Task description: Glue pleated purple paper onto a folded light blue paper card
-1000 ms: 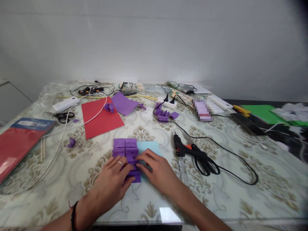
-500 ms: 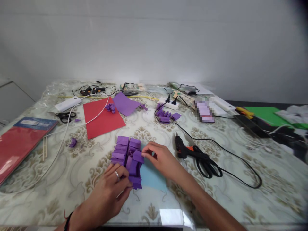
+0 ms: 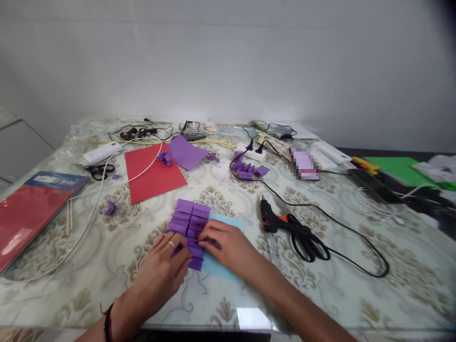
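A block of folded purple paper pieces (image 3: 188, 218) lies in two rows on a light blue sheet (image 3: 226, 259) in the middle of the table. My left hand (image 3: 162, 268), a ring on one finger, rests on the near left end of the purple pieces with its fingers curled down on them. My right hand (image 3: 223, 244) presses its fingertips on the near right pieces, over the blue sheet. Both hands hide the nearest pieces.
A black glue gun (image 3: 272, 218) and black scissors (image 3: 308, 244) with a looping cable lie right of my hands. Behind are a red sheet (image 3: 153, 175), a purple sheet (image 3: 187, 153), more purple pieces (image 3: 245, 171), a power strip (image 3: 251, 153), a phone (image 3: 304, 164). A red paper pack (image 3: 24, 213) is at left.
Half a second ago my right hand had lifted one purple piece and the rows stood raised. Now the pieces lie flat again and both hands press on their near end.
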`<state>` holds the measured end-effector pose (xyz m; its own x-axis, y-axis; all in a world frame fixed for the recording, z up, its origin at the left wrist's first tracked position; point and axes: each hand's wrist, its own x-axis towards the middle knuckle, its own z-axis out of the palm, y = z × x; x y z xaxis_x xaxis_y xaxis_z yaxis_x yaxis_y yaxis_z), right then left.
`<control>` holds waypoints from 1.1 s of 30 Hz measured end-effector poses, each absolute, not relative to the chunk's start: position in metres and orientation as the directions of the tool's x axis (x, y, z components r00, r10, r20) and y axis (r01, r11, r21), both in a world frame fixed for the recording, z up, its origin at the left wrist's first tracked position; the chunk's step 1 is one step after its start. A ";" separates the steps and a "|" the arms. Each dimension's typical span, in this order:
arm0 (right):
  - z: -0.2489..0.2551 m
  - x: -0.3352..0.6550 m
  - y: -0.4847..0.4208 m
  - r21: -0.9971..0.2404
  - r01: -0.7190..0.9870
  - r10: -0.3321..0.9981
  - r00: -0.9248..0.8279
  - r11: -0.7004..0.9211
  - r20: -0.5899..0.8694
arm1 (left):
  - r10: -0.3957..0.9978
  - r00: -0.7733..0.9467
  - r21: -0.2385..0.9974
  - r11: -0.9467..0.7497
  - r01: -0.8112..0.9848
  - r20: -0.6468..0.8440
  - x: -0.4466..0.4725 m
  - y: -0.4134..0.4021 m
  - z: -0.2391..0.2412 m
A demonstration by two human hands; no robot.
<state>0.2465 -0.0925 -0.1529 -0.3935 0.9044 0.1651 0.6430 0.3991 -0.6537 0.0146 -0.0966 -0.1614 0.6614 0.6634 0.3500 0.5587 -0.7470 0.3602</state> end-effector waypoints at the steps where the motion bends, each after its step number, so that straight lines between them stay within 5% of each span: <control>1: -0.157 0.244 -0.094 -0.630 0.657 0.898 -0.409 0.415 0.164 | 0.675 0.654 0.369 -0.736 0.567 0.341 0.014 -0.095 -0.163; 6: -0.164 0.240 -0.100 -0.583 0.673 0.879 -0.442 0.456 0.178 | 0.682 0.639 0.438 -0.725 0.531 0.355 0.013 -0.084 -0.160; 19: -0.150 0.242 -0.082 -0.568 0.787 0.959 -0.281 0.241 0.018 | 0.651 0.745 0.287 -0.749 0.597 0.148 0.029 -0.054 -0.150; 26: -0.142 0.244 -0.076 -0.669 0.716 0.965 -0.263 0.197 0.003 | 0.497 0.828 0.153 -0.867 0.473 0.259 0.024 -0.054 -0.141; 33: -0.135 0.258 -0.069 -0.751 0.634 0.973 -0.227 0.181 0.043 | 0.430 0.827 0.251 -0.899 0.358 0.362 0.012 -0.070 -0.127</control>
